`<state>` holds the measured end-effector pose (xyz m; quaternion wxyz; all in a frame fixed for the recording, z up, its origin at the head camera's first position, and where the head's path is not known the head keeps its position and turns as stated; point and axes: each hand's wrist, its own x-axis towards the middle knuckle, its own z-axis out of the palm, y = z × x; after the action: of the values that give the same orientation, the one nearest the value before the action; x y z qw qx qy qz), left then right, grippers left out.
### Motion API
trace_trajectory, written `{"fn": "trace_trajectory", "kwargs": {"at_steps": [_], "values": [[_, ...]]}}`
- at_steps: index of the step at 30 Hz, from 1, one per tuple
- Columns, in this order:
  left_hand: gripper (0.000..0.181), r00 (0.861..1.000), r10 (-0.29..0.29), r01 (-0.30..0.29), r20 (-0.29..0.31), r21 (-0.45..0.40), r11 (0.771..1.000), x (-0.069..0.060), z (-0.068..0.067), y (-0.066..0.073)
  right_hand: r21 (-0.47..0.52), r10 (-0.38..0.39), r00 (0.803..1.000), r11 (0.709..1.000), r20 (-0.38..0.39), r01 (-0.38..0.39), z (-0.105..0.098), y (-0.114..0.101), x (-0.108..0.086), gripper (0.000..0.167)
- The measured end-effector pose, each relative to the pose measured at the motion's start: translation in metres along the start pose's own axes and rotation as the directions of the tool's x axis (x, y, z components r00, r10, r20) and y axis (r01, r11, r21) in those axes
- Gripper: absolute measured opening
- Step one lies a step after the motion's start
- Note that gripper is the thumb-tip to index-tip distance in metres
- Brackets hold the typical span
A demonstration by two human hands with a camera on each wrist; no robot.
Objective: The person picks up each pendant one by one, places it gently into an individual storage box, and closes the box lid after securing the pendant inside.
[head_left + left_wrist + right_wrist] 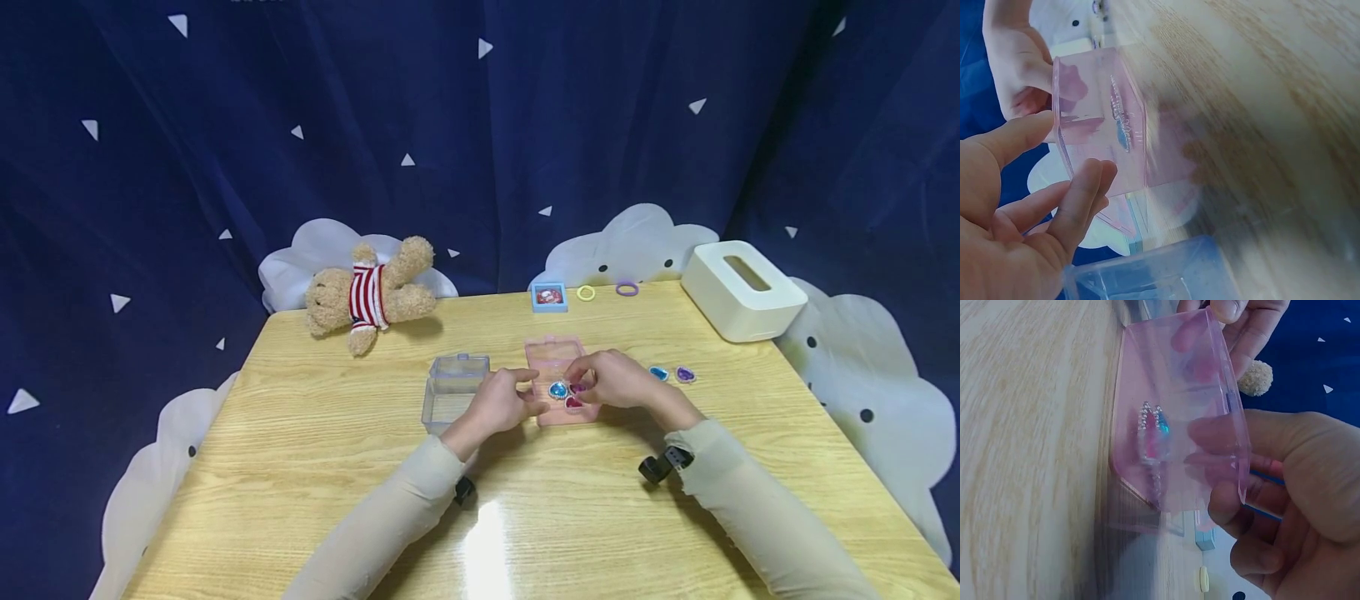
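A pink clear plastic box [558,419] stands open on the table, its lid [553,348] tipped back. My left hand [501,400] holds its left side, thumb and fingers at the wall and rim. My right hand [617,379] reaches in over the right side, fingertips round a magenta gem [576,388] partly hidden by them. In the box lie a blue gem [558,390] with a beaded silvery edge and a red gem [573,402]. The right wrist view shows the gems [1152,434] through the pink wall.
A clear bluish box [450,404] stands open at left. Right of the hands lie a blue gem [658,373] and a purple gem [686,375]. Behind are a blue-framed square [550,307], yellow ring [586,287], purple ring [627,283], teddy bear [330,300] and white tissue box [720,287].
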<state>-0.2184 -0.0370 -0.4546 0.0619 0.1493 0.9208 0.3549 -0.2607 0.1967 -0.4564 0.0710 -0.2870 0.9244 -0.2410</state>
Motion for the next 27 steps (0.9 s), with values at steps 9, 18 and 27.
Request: {"fn": "trace_trajectory", "kwargs": {"at_steps": [9,18,27], "values": [[0.062,1.000,0.002,-0.002,-0.001,-0.017,1.000,-0.001,-0.002,-0.001,0.156,0.001,1.000,0.988,-0.006,0.000,-0.008,0.006,-0.003,0.026],[0.057,1.000,-0.014,0.018,0.024,-0.154,0.988,-0.004,-0.013,-0.001,0.133,-0.010,0.997,0.991,-0.078,0.020,-0.020,0.009,-0.005,0.023],[0.045,1.000,-0.008,0.008,0.000,-0.283,0.959,-0.012,-0.037,-0.011,0.120,0.034,0.992,0.993,-0.121,-0.020,-0.032,0.017,-0.010,0.025]]}}
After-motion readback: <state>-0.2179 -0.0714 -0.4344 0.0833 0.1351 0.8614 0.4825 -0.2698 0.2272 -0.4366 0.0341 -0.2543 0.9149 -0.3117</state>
